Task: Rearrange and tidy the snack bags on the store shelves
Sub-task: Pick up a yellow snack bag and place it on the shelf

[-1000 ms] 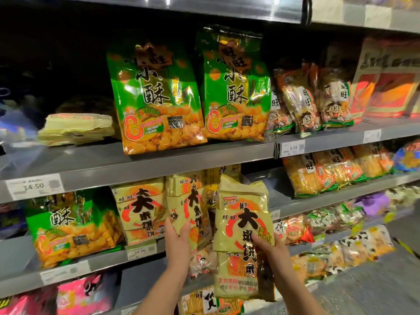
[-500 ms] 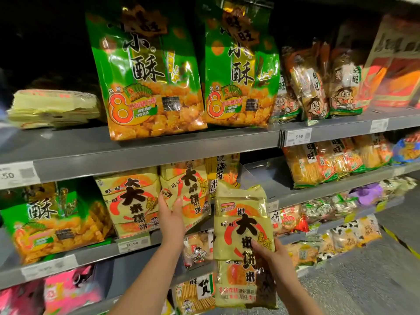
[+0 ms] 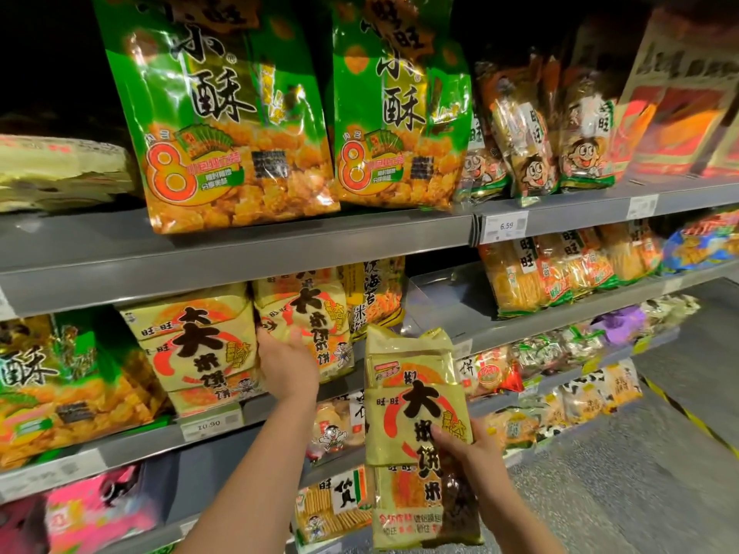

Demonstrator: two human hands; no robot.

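Note:
A tall yellow rice-cracker bag [image 3: 416,425] with black characters hangs upright in front of the shelves, and my right hand [image 3: 472,453] grips it at its right edge. Two matching yellow bags stand on the middle shelf [image 3: 360,385]: one at the left [image 3: 196,345] and one beside it [image 3: 316,313]. My left hand [image 3: 286,361] presses against the lower left of that second bag, fingers reaching between the two bags. Two big green snack bags [image 3: 224,125] [image 3: 400,125] stand on the shelf above.
A flat yellow pack [image 3: 56,169] lies at the upper shelf's left. A green bag [image 3: 60,377] fills the middle shelf's left end. An orange seaweed-cracker bag [image 3: 374,297] stands right of the yellow bags, with bare shelf [image 3: 448,309] beyond it. Lower shelves hold more snacks; grey floor lies right.
The view has moved closer to the shelves. My left hand has pushed further up against the shelved yellow bag. The held bag stays in my right hand, slightly lower and to the right.

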